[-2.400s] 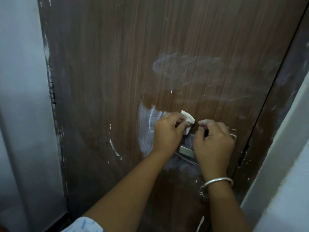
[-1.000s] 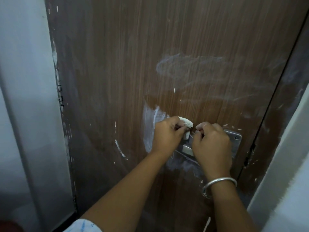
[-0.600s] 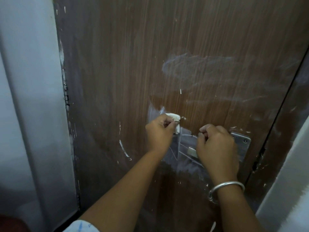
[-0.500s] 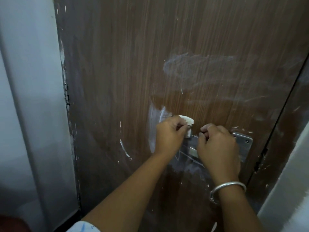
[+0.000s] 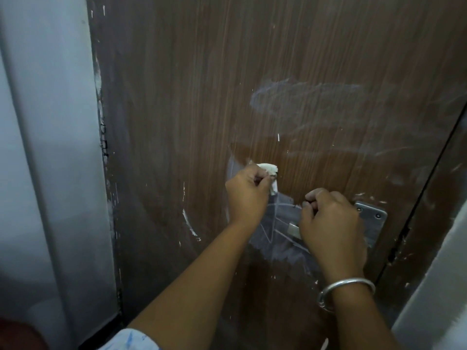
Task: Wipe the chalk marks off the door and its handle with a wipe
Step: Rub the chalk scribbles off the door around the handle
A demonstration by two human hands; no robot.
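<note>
Brown door point(image 5: 189, 97), chalk-smeared: left hand point(image 5: 246, 193) pinches the wipe point(image 5: 270, 170), apparently mid-scrub; right hand point(image 5: 328, 223) curls its fingers point(image 5: 316, 195) round the handle point(image 5: 293, 229). Next, probably, those chalk lines point(image 5: 280, 223) between.

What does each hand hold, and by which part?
Left hand grips the wipe by its bunched middle, both ends poking out. Right hand grips the handle near the plate; its free end shows.

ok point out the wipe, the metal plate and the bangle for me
wipe point(image 5: 270, 170), head view, on the bunched white end that shows
metal plate point(image 5: 374, 224), head view, on its bare right part below the screws
bangle point(image 5: 353, 282), head view, on the top of the silver band
</note>
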